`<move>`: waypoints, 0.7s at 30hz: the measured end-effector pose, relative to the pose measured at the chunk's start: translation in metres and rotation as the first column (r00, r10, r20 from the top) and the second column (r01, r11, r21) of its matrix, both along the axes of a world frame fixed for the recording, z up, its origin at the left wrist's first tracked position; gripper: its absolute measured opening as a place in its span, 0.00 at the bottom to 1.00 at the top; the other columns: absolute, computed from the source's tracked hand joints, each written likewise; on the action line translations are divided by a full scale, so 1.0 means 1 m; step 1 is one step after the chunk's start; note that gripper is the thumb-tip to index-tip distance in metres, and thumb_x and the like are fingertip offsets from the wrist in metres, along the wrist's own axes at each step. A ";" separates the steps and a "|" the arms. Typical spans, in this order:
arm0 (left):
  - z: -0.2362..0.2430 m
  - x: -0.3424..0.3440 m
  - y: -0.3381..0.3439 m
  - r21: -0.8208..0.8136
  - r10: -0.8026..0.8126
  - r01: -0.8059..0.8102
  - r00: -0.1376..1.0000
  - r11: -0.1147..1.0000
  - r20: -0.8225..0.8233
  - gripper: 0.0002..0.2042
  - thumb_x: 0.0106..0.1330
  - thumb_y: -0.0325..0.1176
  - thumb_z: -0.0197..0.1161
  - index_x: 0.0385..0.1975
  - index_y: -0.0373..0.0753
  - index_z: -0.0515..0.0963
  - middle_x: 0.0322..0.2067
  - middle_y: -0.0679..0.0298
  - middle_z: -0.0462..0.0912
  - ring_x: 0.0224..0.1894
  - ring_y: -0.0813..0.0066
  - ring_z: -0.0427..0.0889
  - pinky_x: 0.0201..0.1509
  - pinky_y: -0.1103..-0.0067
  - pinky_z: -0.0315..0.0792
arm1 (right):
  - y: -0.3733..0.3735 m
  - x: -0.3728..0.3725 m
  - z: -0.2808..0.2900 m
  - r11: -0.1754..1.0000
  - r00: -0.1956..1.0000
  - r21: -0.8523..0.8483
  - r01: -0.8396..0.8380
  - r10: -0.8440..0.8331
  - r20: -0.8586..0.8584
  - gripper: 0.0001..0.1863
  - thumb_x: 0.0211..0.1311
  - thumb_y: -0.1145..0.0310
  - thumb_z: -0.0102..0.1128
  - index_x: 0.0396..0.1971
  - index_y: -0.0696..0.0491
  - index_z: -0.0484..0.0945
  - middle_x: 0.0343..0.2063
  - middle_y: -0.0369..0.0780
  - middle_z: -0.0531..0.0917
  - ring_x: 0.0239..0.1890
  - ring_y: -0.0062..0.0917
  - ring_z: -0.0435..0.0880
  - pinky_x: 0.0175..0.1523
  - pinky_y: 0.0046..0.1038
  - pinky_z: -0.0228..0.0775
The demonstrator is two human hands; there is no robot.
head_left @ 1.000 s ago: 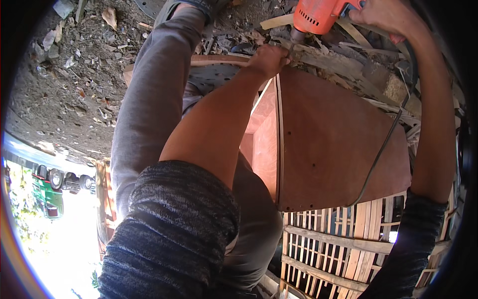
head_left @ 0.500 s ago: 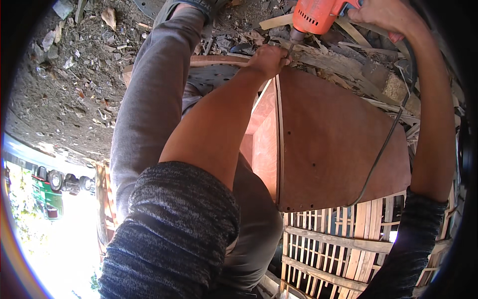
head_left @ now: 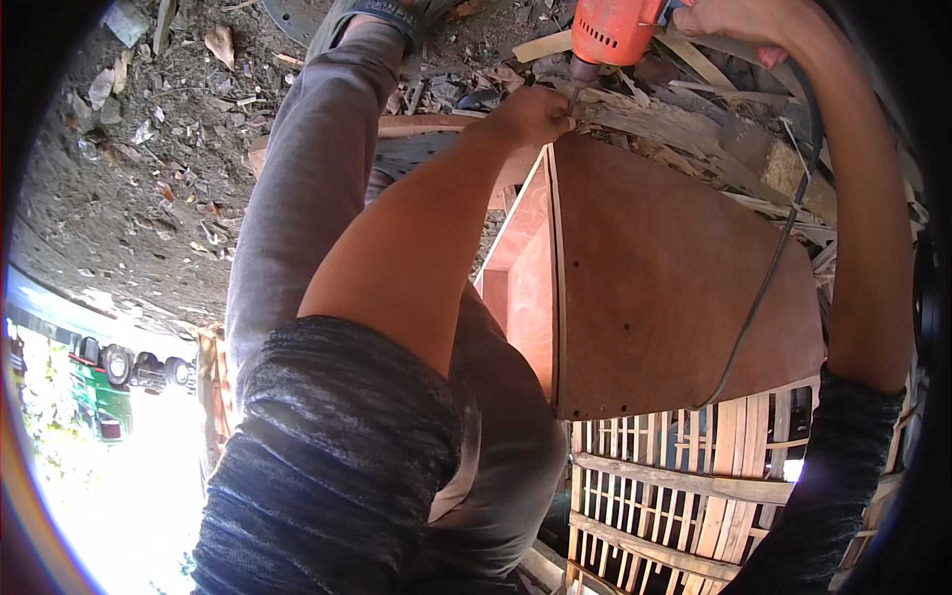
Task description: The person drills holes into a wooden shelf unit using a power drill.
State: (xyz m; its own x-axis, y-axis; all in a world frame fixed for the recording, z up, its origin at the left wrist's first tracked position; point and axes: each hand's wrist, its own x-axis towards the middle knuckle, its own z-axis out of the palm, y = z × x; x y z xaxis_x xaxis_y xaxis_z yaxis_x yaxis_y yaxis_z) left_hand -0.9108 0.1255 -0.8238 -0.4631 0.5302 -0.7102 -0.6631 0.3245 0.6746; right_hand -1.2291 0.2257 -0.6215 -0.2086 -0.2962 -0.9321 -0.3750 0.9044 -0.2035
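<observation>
My right hand (head_left: pixel 739 22) grips the handle of an orange power drill (head_left: pixel 607 32) at the top of the view. The drill points down toward me, its bit (head_left: pixel 575 94) close to the fingertips of my left hand (head_left: pixel 531 114). Those fingers are pinched together just above the top corner of a reddish-brown plywood panel (head_left: pixel 684 288); what they hold is too small to make out. The panel has several dark holes and forms one side of an open wooden box (head_left: pixel 528 297). A dark power cord (head_left: pixel 759 307) hangs from the drill across the panel.
Wood scraps (head_left: pixel 684 129) and chips litter the ground beyond the box. A curved wooden piece (head_left: pixel 426 125) lies by my outstretched leg (head_left: pixel 307 188). A slatted wooden structure (head_left: pixel 684 486) stands below the panel. At the far left, a green vehicle (head_left: pixel 99 397) shows in bright light.
The drill and my right hand have shifted slightly left and up. My left hand has moved slightly left, its fingers still pinched near the bit. The box appears slightly lower.
</observation>
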 end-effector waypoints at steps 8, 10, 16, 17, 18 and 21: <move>0.046 -0.076 -0.010 -0.270 0.213 -0.161 0.961 0.949 0.176 0.36 0.58 0.70 0.65 0.44 0.37 0.85 0.38 0.56 0.88 0.41 0.71 0.87 0.51 0.72 0.78 | -0.001 -0.001 -0.005 0.993 0.995 0.114 0.024 -0.035 0.091 0.16 0.51 0.68 0.66 0.42 0.53 0.83 0.20 0.42 0.83 0.15 0.28 0.81 0.18 0.31 0.78; 0.045 -0.080 -0.004 -0.306 0.496 -0.470 0.869 0.828 0.006 0.37 0.58 0.73 0.63 0.41 0.37 0.85 0.39 0.55 0.88 0.44 0.69 0.87 0.53 0.71 0.77 | 0.005 -0.003 -0.013 0.990 0.984 0.104 0.098 -0.112 0.136 0.15 0.50 0.67 0.67 0.40 0.53 0.84 0.21 0.43 0.84 0.16 0.29 0.82 0.17 0.31 0.78; 0.039 -0.119 0.029 -0.050 0.610 -0.617 0.759 0.785 0.228 0.36 0.69 0.65 0.62 0.58 0.35 0.79 0.46 0.63 0.85 0.48 0.73 0.82 0.56 0.74 0.75 | 0.015 0.000 -0.025 0.997 0.988 0.048 0.067 -0.073 0.137 0.15 0.49 0.69 0.68 0.40 0.54 0.84 0.20 0.42 0.83 0.16 0.31 0.82 0.17 0.32 0.80; 0.036 -0.118 0.031 0.006 0.625 -0.654 0.726 0.757 0.287 0.34 0.70 0.63 0.62 0.58 0.36 0.79 0.45 0.64 0.85 0.47 0.75 0.81 0.54 0.76 0.75 | 0.012 -0.001 -0.023 0.997 0.988 0.041 0.067 -0.071 0.135 0.15 0.49 0.69 0.68 0.40 0.54 0.84 0.20 0.42 0.83 0.16 0.31 0.82 0.17 0.32 0.80; 0.032 -0.118 0.030 0.059 0.633 -0.689 0.693 0.722 0.346 0.32 0.71 0.62 0.61 0.57 0.37 0.79 0.45 0.66 0.85 0.45 0.77 0.81 0.52 0.77 0.75 | 0.009 -0.002 -0.021 0.996 0.989 0.027 0.086 -0.088 0.122 0.15 0.49 0.69 0.68 0.39 0.54 0.84 0.19 0.42 0.83 0.15 0.30 0.82 0.16 0.32 0.79; 0.034 -0.117 0.037 0.024 0.588 -0.654 0.695 0.756 0.413 0.28 0.73 0.59 0.60 0.56 0.38 0.80 0.43 0.67 0.85 0.43 0.80 0.81 0.49 0.80 0.75 | 0.017 -0.003 -0.022 0.993 0.982 0.029 0.111 -0.114 0.148 0.15 0.49 0.69 0.68 0.39 0.54 0.83 0.19 0.42 0.83 0.15 0.30 0.81 0.15 0.31 0.76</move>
